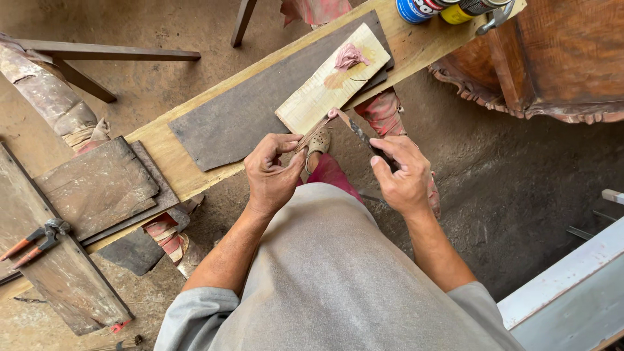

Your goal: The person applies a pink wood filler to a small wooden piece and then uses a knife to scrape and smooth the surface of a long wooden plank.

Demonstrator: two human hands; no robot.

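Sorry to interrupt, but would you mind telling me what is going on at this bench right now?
A person stands over a long wooden plank. The right hand holds a putty knife carrying pinkish filler, and the left hand pinches a small strip against its blade. Just beyond lies a pale board with a lump of the same filler. Pliers rest on boards at the left, and cans stand at the far end.

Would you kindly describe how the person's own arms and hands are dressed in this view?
Both hands, the left hand and the right hand, are bare, with no gloves. The forearms are uncovered; short grey sleeves of a loose grey shirt end near the elbows. No watch or rings visible.
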